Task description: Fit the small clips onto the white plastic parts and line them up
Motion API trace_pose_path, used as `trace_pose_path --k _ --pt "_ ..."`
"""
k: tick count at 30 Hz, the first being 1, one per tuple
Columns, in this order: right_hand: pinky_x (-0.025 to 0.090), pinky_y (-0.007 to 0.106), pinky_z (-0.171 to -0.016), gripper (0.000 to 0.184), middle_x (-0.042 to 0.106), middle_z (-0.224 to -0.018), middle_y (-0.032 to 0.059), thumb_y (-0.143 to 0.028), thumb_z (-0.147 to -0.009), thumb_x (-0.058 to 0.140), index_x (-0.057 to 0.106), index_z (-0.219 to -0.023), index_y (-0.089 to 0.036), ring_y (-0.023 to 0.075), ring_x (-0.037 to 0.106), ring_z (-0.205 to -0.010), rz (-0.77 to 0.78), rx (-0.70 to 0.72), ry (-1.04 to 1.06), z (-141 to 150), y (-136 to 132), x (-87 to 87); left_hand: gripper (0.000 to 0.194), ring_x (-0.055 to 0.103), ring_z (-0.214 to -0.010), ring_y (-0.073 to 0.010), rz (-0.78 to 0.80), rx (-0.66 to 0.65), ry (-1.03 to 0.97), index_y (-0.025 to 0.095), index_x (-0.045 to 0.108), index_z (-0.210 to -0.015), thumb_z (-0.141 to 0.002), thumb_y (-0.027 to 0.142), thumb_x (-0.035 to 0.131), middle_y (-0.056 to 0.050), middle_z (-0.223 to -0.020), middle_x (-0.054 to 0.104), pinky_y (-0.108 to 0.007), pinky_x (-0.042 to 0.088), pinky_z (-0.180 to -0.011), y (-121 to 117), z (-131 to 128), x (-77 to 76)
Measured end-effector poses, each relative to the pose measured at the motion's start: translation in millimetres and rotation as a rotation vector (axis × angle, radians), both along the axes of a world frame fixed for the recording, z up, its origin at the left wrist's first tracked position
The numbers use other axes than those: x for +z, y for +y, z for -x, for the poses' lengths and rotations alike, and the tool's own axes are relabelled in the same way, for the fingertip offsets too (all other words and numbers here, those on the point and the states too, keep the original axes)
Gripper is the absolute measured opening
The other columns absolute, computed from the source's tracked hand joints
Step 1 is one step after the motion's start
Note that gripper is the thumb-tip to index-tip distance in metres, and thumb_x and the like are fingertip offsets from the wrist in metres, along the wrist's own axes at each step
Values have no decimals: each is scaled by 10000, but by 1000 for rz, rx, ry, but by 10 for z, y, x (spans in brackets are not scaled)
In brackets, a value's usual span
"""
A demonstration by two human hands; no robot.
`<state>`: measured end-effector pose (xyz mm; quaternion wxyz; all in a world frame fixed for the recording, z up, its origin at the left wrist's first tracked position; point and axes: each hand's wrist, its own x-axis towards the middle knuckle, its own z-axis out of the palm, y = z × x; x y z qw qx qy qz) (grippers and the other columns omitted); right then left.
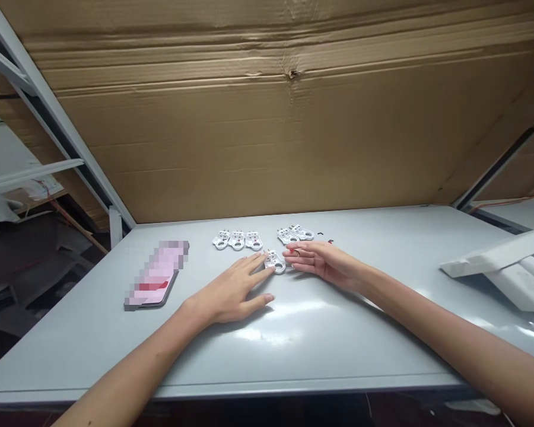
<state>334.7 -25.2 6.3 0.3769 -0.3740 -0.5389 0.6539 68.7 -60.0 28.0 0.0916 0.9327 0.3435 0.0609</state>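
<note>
A white plastic plate-like part (pixel 276 264) with a round hole lies on the grey table between my hands. My left hand (pixel 240 289) rests palm down with its fingers spread, the fingertips at the left edge of this part. To the right of the part is my right hand (pixel 323 263), its fingers stretched leftward. A small red piece (pixel 292 251) with a dark curved edge shows between its thumb and fingers; its exact kind is too small to make out. Three similar white parts (pixel 237 240) stand in a row behind my left hand. Two more (pixel 302 232) lie behind my right hand, touching each other.
A phone (pixel 158 276) with a blurred screen lies at the left. A tiny black piece (pixel 320 233) and a red-and-black piece (pixel 330 241) lie behind my right wrist. White packaging (pixel 507 267) sits at the right. Cardboard (pixel 267 142) walls the back, beside a metal frame (pixel 66 118).
</note>
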Motion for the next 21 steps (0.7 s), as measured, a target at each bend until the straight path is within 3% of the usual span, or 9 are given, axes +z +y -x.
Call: trace_pose_path --k 3,8,17,21 --pt "471 525 -1076 264 684 -1242 124 -359 -935 564 687 -1105 -199 300 596 -1223 -26 0 -15 -5 2 -13 590 201 -1475 -297 3 4 8 224 379 -1499 -997 533 400 -86 -1602 221 -473 243 -1182 -5 -4 10" --pt "499 463 -1054 281 682 -1245 119 -271 -862 670 672 -1134 -203 269 643 -1159 -12 -51 -21 22 -22 -20 590 197 -1475 -310 12 0 2 228 380 -1499 -991 525 423 -80 -1606 206 -477 253 -1178 -12 -1 17" --pt "570 435 -905 366 733 -1091 129 -400 -865 666 644 -1158 -182 243 713 -962 -129 -120 -180 98 -59 0 625 188 -1477 -312 7 -11 24 201 346 -1515 -991 534 416 -101 -1611 187 -468 247 -1180 -25 -14 13" --pt "574 400 -853 312 750 -993 99 -435 -842 671 677 -1022 -181 241 714 -929 -223 -120 -256 128 -82 24 631 186 -1476 -321 26 -14 10 198 351 -1512 -985 534 433 -104 -1613 181 -474 241 -1180 -24 -8 -1"
